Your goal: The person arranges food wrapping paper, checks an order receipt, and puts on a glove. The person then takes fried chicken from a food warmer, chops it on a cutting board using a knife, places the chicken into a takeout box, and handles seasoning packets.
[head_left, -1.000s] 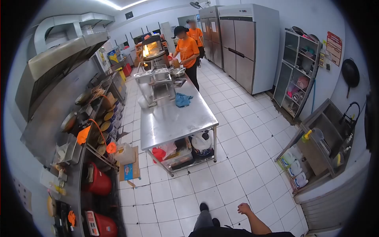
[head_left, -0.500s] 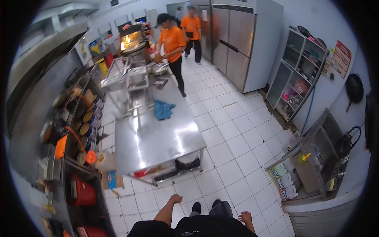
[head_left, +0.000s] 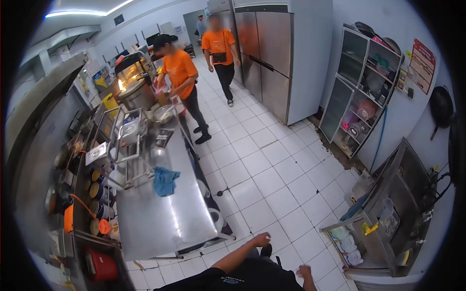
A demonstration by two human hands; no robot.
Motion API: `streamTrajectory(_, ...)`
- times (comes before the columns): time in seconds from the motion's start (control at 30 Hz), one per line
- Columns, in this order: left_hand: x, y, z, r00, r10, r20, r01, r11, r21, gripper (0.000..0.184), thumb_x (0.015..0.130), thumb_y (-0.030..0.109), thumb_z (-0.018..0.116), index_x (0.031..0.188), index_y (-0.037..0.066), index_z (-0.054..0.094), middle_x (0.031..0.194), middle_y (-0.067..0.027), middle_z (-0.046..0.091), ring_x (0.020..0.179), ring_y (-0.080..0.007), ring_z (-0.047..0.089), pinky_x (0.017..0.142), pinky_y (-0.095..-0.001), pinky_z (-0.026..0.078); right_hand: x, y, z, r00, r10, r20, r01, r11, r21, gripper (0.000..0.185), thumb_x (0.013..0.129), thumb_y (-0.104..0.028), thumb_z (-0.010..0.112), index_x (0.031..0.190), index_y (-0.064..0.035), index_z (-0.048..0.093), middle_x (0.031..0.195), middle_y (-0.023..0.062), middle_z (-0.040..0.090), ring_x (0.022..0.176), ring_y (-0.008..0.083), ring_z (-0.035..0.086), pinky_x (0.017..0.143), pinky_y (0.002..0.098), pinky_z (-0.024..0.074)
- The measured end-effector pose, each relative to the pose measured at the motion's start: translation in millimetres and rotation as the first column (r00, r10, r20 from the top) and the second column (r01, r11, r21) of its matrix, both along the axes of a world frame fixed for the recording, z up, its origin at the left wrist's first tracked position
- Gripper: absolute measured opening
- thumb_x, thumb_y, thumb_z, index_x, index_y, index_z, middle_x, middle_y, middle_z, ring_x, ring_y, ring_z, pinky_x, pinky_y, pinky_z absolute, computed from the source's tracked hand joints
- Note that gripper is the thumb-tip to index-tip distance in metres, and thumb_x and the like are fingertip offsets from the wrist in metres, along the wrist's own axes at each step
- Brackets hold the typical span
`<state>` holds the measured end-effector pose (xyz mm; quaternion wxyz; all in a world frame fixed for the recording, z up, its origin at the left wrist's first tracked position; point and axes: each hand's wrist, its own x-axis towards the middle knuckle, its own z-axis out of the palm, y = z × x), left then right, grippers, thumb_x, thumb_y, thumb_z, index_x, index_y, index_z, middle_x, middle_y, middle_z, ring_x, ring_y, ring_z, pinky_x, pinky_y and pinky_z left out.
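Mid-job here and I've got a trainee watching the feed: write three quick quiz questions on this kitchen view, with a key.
1. Fill in: a crumpled blue ____ lies on the steel table.
2. True or false: the right hand grips the dark hanging pan.
3. How many people in orange shirts are visible? A) one B) two C) four

Key: 1. cloth. 2. False; the pan hangs well away from the right hand. 3. B.

One left hand (head_left: 261,239) and one right hand (head_left: 305,271) showed, two in all, along with two people in orange shirts (head_left: 178,72), one more distant person (head_left: 200,26), one steel table (head_left: 162,225) with one blue cloth (head_left: 166,181), one glass-doored cabinet (head_left: 335,110), one red-edged wall poster (head_left: 421,66) and one red bucket (head_left: 103,266).
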<state>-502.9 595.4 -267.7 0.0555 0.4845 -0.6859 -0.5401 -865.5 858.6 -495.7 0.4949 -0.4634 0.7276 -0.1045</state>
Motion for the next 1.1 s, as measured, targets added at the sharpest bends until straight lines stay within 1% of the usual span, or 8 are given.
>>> streamTrajectory(0.07, 30.1, -22.2, -76.7, 0.982, -0.109, 0.155, 0.133, 0.979, -0.154, 0.031, 0.083, 0.027, 0.056, 0.098, 0.002, 0.068, 0.095, -0.0181, 0.070, 0.089, -0.0345, 0.067, 0.079, -0.0437, 0.053, 10.5, -126.1, 140.3, 0.783, -0.604, 0.148, 0.585, 0.796, 0.155, 0.017, 0.085, -0.019, 0.056, 0.079, -0.0029, 0.060, 0.072, 0.0132, 0.065, 0.057, 0.0240, 0.065, 0.045, 0.0348, 0.0502)
streamTrajectory(0.33, 135.6, -124.2, -118.4, 0.721, -0.541, 0.432, 0.601, 0.799, -0.004, 0.048, 0.067, 0.054, 0.074, 0.077, 0.007, 0.074, 0.088, -0.0141, 0.070, 0.089, -0.0333, 0.065, 0.078, -0.0453, 0.052, -38.7, -352.3, 109.2, 0.855, -0.406, 0.322, 0.409, 0.910, 0.060, 0.018, 0.087, -0.017, 0.055, 0.098, -0.0033, 0.060, 0.074, 0.0137, 0.067, 0.054, 0.0208, 0.064, 0.043, 0.0312, 0.0494)
streamTrajectory(0.43, 133.3, -141.5, -110.2, 0.944, -0.041, 0.326, -0.011, 0.988, 0.157, 0.047, 0.079, 0.048, 0.064, 0.095, 0.003, 0.069, 0.093, -0.0115, 0.072, 0.085, -0.0272, 0.068, 0.071, -0.0382, 0.054, -24.8, -369.0, 125.1, 0.734, -0.593, 0.330, 0.463, 0.793, 0.395, 0.014, 0.088, -0.017, 0.055, 0.094, -0.0056, 0.061, 0.075, 0.0116, 0.066, 0.059, 0.0215, 0.064, 0.048, 0.0342, 0.0513)
streamTrajectory(0.5, 124.9, -185.4, -96.7, 0.728, 0.606, 0.320, -0.685, 0.628, 0.369, 0.045, 0.090, 0.031, 0.053, 0.117, -0.005, 0.059, 0.100, -0.0148, 0.071, 0.086, -0.0226, 0.070, 0.067, -0.0329, 0.056, -8.4, -396.1, 139.7, 0.881, -0.457, 0.124, 0.346, 0.800, 0.490, 0.017, 0.086, -0.017, 0.058, 0.090, -0.0022, 0.064, 0.075, 0.0106, 0.065, 0.063, 0.0212, 0.064, 0.051, 0.0371, 0.0518)
streamTrajectory(0.97, 62.5, -471.3, -53.9, 0.842, 0.501, 0.201, -0.532, 0.707, 0.466, 0.060, 0.093, 0.050, 0.051, 0.118, -0.005, 0.055, 0.100, -0.0160, 0.070, 0.080, -0.0221, 0.069, 0.060, -0.0324, 0.051, -16.5, -692.7, 139.2, 0.546, -0.834, 0.080, 0.815, 0.550, 0.183, 0.030, 0.089, -0.034, 0.059, 0.093, -0.0045, 0.057, 0.088, 0.0108, 0.057, 0.085, 0.0260, 0.056, 0.068, 0.0538, 0.0502)
streamTrajectory(1.0, 69.2, -491.9, -64.9, 0.867, 0.443, 0.229, -0.497, 0.730, 0.469, 0.060, 0.093, 0.051, 0.051, 0.117, -0.004, 0.056, 0.100, -0.0159, 0.070, 0.080, -0.0219, 0.069, 0.060, -0.0326, 0.051, -48.2, -732.6, 103.7, 0.417, -0.901, 0.117, 0.892, 0.431, 0.138, 0.034, 0.087, -0.043, 0.058, 0.070, -0.0158, 0.045, 0.057, -0.0007, 0.032, 0.052, 0.0171, 0.038, 0.053, 0.0455, 0.0446)
streamTrajectory(1.03, 79.9, -515.5, -68.1, 0.885, 0.383, 0.264, -0.465, 0.750, 0.471, 0.061, 0.092, 0.052, 0.050, 0.115, -0.004, 0.057, 0.100, -0.0157, 0.071, 0.080, -0.0218, 0.069, 0.060, -0.0328, 0.051, -55.9, -776.2, 122.2, 0.250, -0.938, 0.239, 0.942, 0.293, 0.164, 0.058, 0.093, -0.051, 0.048, 0.134, -0.0099, 0.043, 0.130, 0.0158, 0.051, 0.116, 0.0347, 0.049, 0.089, 0.0596, 0.0422)
streamTrajectory(1.1, 90.7, -558.5, -54.3, 0.846, 0.466, 0.258, -0.532, 0.730, 0.428, 0.063, 0.092, 0.054, 0.050, 0.113, -0.005, 0.058, 0.100, -0.0162, 0.070, 0.080, -0.0224, 0.069, 0.063, -0.0338, 0.052, -44.8, -860.9, 224.7, 0.122, -0.859, 0.498, 0.976, 0.195, 0.097, 0.076, 0.090, -0.059, 0.042, 0.151, -0.0177, 0.022, 0.158, 0.0117, 0.018, 0.145, 0.0315, 0.016, 0.110, 0.0604, 0.0167)
